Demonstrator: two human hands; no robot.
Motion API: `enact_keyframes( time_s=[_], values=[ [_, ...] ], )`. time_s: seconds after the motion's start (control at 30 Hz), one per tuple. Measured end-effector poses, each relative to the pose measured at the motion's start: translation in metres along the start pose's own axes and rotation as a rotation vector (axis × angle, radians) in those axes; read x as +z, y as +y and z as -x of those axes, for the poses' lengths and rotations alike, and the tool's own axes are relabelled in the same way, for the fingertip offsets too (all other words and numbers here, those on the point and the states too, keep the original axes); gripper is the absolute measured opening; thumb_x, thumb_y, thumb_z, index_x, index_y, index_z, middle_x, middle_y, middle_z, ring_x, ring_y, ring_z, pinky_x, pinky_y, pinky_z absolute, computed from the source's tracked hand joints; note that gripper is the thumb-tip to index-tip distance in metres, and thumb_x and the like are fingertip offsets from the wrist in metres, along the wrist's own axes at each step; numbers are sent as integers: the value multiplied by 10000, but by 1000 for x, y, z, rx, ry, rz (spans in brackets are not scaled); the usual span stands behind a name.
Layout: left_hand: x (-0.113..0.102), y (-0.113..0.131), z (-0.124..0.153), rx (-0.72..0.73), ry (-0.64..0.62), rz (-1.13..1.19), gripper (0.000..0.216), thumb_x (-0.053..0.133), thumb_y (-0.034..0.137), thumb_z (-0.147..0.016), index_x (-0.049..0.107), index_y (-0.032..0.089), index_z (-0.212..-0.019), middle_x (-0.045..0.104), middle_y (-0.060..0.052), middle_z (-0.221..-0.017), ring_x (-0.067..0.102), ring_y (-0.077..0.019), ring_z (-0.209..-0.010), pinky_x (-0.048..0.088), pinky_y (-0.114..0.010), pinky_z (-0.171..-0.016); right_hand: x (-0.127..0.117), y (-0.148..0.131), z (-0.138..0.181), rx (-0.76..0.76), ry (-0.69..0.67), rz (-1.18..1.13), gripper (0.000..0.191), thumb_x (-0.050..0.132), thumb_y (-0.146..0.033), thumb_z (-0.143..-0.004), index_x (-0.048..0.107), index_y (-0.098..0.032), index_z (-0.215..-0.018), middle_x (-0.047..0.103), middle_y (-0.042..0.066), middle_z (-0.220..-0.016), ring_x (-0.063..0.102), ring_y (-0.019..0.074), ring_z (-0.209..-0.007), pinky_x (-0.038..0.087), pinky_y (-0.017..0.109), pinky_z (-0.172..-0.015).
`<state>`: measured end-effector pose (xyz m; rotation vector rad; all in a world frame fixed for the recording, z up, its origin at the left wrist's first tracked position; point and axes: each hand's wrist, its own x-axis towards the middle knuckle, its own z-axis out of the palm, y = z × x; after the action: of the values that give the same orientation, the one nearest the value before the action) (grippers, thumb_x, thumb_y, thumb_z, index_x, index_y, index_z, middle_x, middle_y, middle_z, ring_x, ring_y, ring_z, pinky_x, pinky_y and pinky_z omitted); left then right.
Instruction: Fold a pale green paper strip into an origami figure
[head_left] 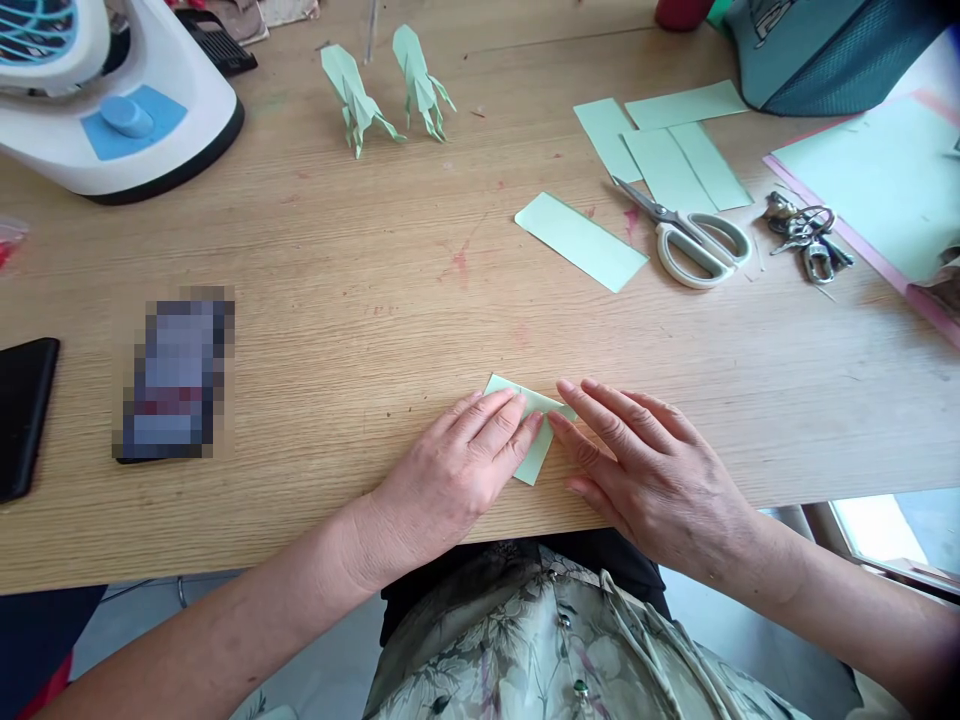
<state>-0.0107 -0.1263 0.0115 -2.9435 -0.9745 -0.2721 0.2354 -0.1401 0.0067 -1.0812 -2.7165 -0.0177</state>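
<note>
A small folded piece of pale green paper (pixel 537 452) lies near the front edge of the wooden table (pixel 360 300). My left hand (pixel 457 465) lies flat on its left part, fingers stretched out over it. My right hand (pixel 641 465) rests beside it on the right, fingers extended and the fingertips touching the paper's right edge. Most of the paper is hidden under my left fingers.
Two folded green paper figures (pixel 386 85) stand at the back. A green strip (pixel 580 241), more cut strips (pixel 675 150), scissors (pixel 694 240) and keys (pixel 806 235) lie at the right. A white appliance (pixel 112 100), a dark phone (pixel 22 415) and a blurred card (pixel 176 375) are at the left.
</note>
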Motion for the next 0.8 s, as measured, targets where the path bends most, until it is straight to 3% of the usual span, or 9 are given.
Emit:
enact_keyframes(
  time_s=[0.33, 0.57, 0.7, 0.8],
  values=[
    [3, -2, 1, 14, -2, -7, 488, 391, 26, -939, 535, 73, -1403, 585, -166, -1366, 533, -294, -1296, 469, -434, -1111, 2, -4, 10, 56, -17, 3, 465, 476, -331, -1017, 572, -37, -1364, 469, 190, -1532, 472, 327, -1384, 420, 474, -1091],
    [5, -3, 1, -38, -46, 45, 544, 451, 21, -932, 496, 171, -1452, 568, -123, -1346, 504, -277, -1284, 467, -431, -1091, 7, 0, 9, 58, -10, -65, 492, 466, -338, -1019, 508, -48, -1414, 507, 191, -1495, 463, 306, -1368, 416, 470, -1083],
    [4, -2, -2, -72, -49, 86, 427, 530, 244, -992, 543, 176, -1413, 589, -130, -1296, 524, -288, -1236, 478, -452, -1063, 6, 0, 5, 123, -47, -89, 531, 453, -373, -1016, 475, -74, -1455, 525, 175, -1472, 518, 317, -1271, 453, 468, -1007],
    [5, -2, 0, -89, -58, 139, 592, 512, 537, -964, 530, 173, -1431, 558, -159, -1356, 479, -326, -1308, 436, -503, -1102, 6, -1, 6, 154, -45, -77, 543, 456, -389, -1013, 477, -74, -1455, 518, 171, -1481, 541, 314, -1231, 463, 460, -981]
  ],
)
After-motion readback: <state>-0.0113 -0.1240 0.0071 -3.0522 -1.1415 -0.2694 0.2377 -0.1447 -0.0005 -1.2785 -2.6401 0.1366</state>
